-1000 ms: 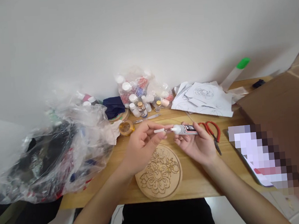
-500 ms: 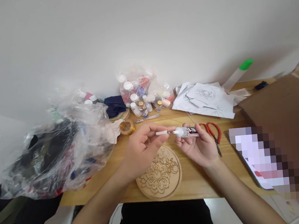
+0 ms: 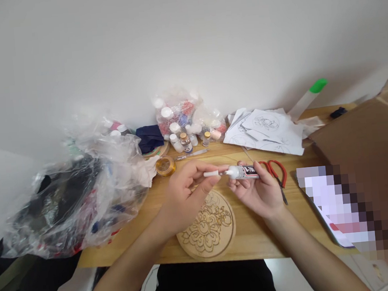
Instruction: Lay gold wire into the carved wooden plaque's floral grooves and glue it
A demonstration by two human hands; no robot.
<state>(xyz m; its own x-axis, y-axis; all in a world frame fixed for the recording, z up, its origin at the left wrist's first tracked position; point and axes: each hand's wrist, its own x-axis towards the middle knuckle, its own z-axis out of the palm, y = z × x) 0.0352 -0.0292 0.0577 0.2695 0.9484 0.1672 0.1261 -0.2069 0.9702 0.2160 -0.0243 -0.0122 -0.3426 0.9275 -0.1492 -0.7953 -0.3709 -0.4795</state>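
Note:
Between the thumb and fingers of my left hand [image 3: 188, 193] is a small white cap [image 3: 211, 174], pointing level to the right. My right hand [image 3: 257, 192] is closed around a glue tube [image 3: 245, 171] with a black-and-white label. The tube's white nozzle faces the cap, with a thin tip between the two; whether they touch I cannot tell. Below my hands lies a round wooden board [image 3: 204, 230] carrying a flower pattern outlined in gold wire. My left hand covers part of its upper edge.
Red-handled pliers [image 3: 278, 174] lie right of my right hand, a phone [image 3: 325, 206] and cardboard box [image 3: 358, 154] beyond. Behind are a gold wire spool [image 3: 165, 166], a pen [image 3: 192, 154], small bottles [image 3: 186, 142] and drawings [image 3: 264, 130]. Plastic bags [image 3: 113, 193] fill the left.
The cap has shifted very slightly to the right, toward the tube's nozzle. Both hands keep nearly the same position and grip.

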